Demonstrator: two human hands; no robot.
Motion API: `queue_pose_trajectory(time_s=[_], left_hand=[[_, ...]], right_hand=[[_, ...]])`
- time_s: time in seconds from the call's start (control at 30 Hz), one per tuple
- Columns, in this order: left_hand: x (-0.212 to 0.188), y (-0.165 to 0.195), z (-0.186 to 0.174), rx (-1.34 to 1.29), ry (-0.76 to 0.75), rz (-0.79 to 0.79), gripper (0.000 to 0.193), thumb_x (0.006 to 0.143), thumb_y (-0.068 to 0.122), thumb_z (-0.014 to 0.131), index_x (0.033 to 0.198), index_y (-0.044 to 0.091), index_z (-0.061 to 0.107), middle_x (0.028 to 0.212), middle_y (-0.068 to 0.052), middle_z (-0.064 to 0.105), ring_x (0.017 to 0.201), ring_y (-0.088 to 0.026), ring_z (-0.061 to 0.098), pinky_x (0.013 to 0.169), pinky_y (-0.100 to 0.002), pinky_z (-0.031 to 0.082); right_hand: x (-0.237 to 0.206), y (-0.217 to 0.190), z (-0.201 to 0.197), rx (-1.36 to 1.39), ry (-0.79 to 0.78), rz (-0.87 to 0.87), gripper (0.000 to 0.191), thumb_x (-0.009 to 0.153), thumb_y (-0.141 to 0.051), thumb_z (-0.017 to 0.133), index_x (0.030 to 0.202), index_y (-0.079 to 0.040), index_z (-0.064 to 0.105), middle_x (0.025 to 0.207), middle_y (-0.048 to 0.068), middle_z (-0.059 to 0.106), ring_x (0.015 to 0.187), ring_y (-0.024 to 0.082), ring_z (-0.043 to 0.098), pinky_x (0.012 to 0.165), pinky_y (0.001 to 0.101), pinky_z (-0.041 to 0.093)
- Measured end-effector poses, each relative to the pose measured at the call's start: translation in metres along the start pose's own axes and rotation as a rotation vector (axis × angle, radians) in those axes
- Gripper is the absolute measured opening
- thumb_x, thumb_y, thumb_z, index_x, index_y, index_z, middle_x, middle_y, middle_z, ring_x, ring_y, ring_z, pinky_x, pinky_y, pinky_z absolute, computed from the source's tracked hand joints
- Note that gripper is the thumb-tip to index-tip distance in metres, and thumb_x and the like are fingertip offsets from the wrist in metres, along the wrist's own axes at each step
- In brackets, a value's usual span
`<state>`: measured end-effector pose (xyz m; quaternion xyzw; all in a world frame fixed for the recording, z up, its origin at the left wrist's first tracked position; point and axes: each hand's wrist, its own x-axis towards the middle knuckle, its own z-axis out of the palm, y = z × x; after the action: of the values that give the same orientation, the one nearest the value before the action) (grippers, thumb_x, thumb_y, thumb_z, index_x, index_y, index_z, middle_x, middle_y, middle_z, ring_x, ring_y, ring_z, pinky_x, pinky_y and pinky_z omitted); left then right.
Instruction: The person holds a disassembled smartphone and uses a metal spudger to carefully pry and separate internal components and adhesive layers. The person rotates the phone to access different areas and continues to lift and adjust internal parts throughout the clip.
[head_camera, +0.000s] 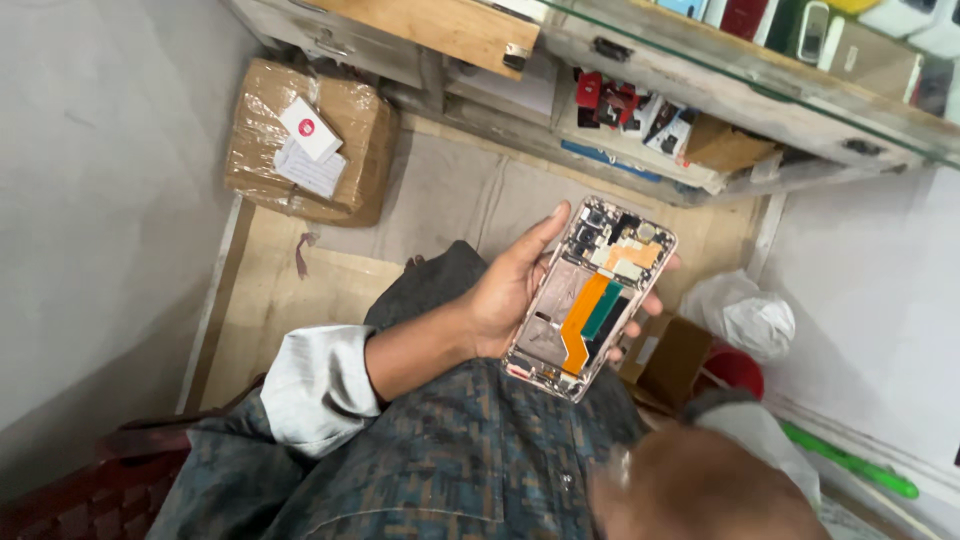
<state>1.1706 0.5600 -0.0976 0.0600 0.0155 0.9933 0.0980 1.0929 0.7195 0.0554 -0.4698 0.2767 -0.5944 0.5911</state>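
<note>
My left hand (505, 295) holds an opened phone (590, 295) with its back cover off, over my lap. The thumb lies along the phone's upper left edge and the fingertips curl round its right edge. Inside the pinkish frame I see an orange flex ribbon, a green strip, a black part and camera parts at the top. My left sleeve (315, 385) is white and rolled up. My right hand (700, 490) is a blurred shape at the bottom right, close to the camera; whether it holds anything is unclear.
A parcel (305, 140) wrapped in brown tape, with white cards on it, lies on the floor at the upper left. A wooden counter with drawers (640, 60) runs across the top. A white plastic bag (745, 312), a red bucket (738, 370), a small cardboard box (675, 355) and a green rod (850, 462) sit at the right.
</note>
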Motion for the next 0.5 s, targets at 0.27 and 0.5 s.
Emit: queue_pose_trajectory(time_s=[0.27, 0.5], left_hand=[[-0.006, -0.003, -0.01, 0.117, 0.007, 0.036, 0.073, 0.116, 0.055, 0.025, 0.158, -0.002, 0.041, 0.139, -0.031, 0.058, 0.12, -0.037, 0.066, 0.098, -0.049, 0.059], [0.0, -0.002, -0.012, 0.009, -0.027, -0.105, 0.065, 0.121, 0.047, 0.025, 0.16, -0.003, 0.038, 0.144, -0.032, 0.055, 0.119, -0.035, 0.065, 0.096, -0.044, 0.059]], right_hand=[[-0.034, 0.013, -0.015, -0.912, 0.886, 0.415, 0.021, 0.103, -0.006, 0.052, 0.102, 0.002, 0.071, 0.088, 0.017, 0.068, 0.056, 0.02, 0.056, 0.049, 0.03, 0.047], [-0.081, 0.025, -0.055, -0.918, 0.887, -0.405, 0.022, 0.108, -0.005, 0.051, 0.128, -0.003, 0.059, 0.106, 0.023, 0.07, 0.064, 0.021, 0.072, 0.054, 0.0307, 0.058]])
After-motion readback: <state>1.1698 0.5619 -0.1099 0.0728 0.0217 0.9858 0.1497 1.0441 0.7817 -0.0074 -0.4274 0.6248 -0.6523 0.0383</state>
